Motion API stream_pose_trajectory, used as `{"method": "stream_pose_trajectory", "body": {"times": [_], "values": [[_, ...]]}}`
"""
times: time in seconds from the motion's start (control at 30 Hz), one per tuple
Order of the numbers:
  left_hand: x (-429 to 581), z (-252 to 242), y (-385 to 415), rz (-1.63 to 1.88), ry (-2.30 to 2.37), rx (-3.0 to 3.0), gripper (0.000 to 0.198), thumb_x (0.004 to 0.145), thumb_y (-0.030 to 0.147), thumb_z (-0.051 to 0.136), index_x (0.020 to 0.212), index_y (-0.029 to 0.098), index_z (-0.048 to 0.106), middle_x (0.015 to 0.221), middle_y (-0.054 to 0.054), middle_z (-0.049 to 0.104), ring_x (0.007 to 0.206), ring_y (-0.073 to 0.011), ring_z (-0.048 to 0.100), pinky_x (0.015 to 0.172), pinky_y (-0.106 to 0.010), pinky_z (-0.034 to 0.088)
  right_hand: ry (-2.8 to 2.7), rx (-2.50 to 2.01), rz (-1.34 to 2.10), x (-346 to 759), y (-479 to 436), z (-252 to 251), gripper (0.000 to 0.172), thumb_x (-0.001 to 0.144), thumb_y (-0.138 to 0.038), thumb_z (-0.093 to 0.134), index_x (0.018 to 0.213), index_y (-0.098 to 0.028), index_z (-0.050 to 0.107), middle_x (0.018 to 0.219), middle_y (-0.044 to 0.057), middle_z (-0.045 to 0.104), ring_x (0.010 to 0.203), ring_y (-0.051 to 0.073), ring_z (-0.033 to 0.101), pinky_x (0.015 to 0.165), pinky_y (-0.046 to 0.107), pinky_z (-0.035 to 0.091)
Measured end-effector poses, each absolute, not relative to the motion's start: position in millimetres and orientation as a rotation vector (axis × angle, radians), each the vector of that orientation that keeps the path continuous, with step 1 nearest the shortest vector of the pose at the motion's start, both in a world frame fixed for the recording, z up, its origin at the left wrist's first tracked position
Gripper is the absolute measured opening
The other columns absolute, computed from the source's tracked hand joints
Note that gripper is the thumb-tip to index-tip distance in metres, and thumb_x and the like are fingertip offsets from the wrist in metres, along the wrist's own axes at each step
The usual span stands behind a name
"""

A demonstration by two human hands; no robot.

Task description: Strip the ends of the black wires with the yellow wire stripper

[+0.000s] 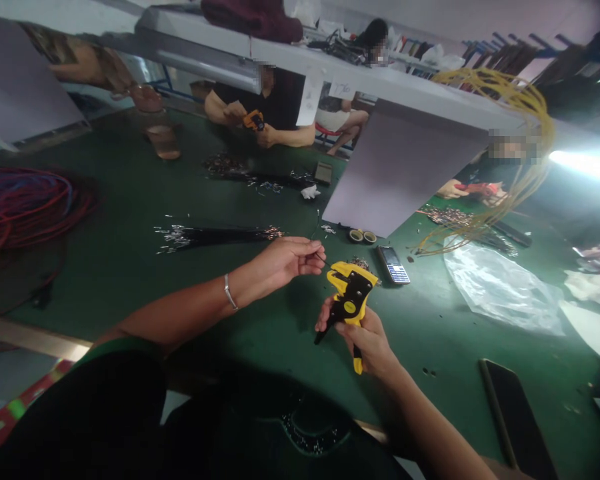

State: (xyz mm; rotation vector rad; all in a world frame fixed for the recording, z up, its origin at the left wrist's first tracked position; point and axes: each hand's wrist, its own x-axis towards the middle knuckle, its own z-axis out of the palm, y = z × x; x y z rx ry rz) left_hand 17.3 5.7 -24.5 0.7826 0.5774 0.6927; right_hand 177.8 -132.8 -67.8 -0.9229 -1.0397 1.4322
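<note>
My left hand pinches a thin black wire whose near end reaches the jaws of a yellow and black wire stripper. Whether the jaws grip the wire is too small to tell. My right hand is wrapped round the stripper's handles, with the tool's head pointing up and left. Just beyond my left wrist lies a bundle of black wires with shiny metal ends. Small scraps are heaped behind the stripper's head.
A keypad phone, two tape rolls and a plastic bag lie on the green table. A smartphone rests at the front right, coiled red wires at the left. A grey panel stands ahead; co-workers sit opposite, beside a jar.
</note>
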Motion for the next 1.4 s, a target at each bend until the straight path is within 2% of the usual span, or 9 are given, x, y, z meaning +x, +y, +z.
{"method": "stream_pose_trajectory", "body": {"times": [0.37, 1.1, 1.3, 1.4], "values": [[20, -25, 1, 0.674, 0.578, 0.766, 0.014, 0.085, 0.014, 0.064, 0.073, 0.008, 0.068, 0.072, -0.006, 0.067, 0.061, -0.0104, 0.064, 0.065, -0.026, 0.052, -1.035, -0.912, 1.443, 176, -132, -65, 0.03, 0.075, -0.029, 0.074, 0.1, -0.016, 0.062, 0.082, 0.005, 0.064, 0.071, 0.022, 0.06, 0.072, 0.041, 0.05], [20, -30, 3, 0.644, 0.579, 0.79, 0.013, 0.083, 0.017, 0.068, 0.073, 0.008, 0.068, 0.071, -0.007, 0.068, 0.061, -0.0114, 0.065, 0.066, -0.026, 0.053, -1.057, -1.025, 1.316, 179, -133, -71, 0.028, 0.077, -0.031, 0.077, 0.098, -0.017, 0.064, 0.074, 0.002, 0.061, 0.057, 0.016, 0.057, 0.057, 0.033, 0.047], [21, -27, 4, 0.763, 0.636, 0.816, 0.009, 0.086, 0.013, 0.061, 0.09, 0.008, 0.067, 0.074, -0.008, 0.07, 0.062, -0.0138, 0.066, 0.067, -0.03, 0.054, -1.121, -1.224, 1.152, 180, -136, -83, 0.025, 0.075, -0.03, 0.073, 0.095, -0.017, 0.064, 0.076, 0.002, 0.062, 0.053, 0.013, 0.056, 0.052, 0.029, 0.048], [21, -28, 5, 0.802, 0.631, 0.837, 0.009, 0.084, 0.011, 0.061, 0.09, 0.007, 0.067, 0.072, -0.009, 0.07, 0.062, -0.0144, 0.066, 0.069, -0.031, 0.053, -1.216, -1.37, 1.008, 178, -138, -89, 0.025, 0.074, -0.029, 0.07, 0.096, -0.017, 0.065, 0.077, 0.002, 0.065, 0.053, 0.014, 0.057, 0.051, 0.028, 0.05]]}}
